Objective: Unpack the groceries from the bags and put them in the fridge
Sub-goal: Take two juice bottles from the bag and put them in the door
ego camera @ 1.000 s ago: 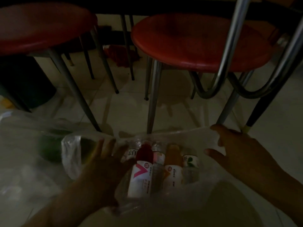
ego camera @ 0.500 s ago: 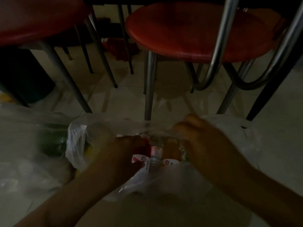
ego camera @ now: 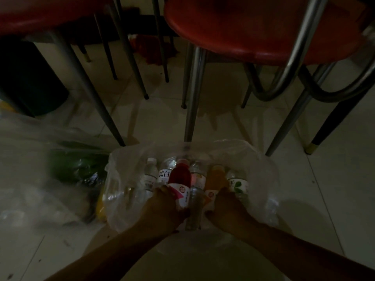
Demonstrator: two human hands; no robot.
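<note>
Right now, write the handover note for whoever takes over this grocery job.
Left hand grips the red drink bottle; right hand grips the orange drink bottle. Both bottles lie with several clear ones in the open plastic bag on the floor. A second bag to the left holds green produce. Nothing is out yet; the fridge is not in view. Everything remains to be unpacked.

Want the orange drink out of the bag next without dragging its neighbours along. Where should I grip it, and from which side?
Probably by the shoulder and cap end of the orange bottle, coming from above. It lies packed between a clear bottle and the leaf-label bottle, so its sides look blocked. The right hand already covers its lower label, and the plastic bag is open on top.
</note>
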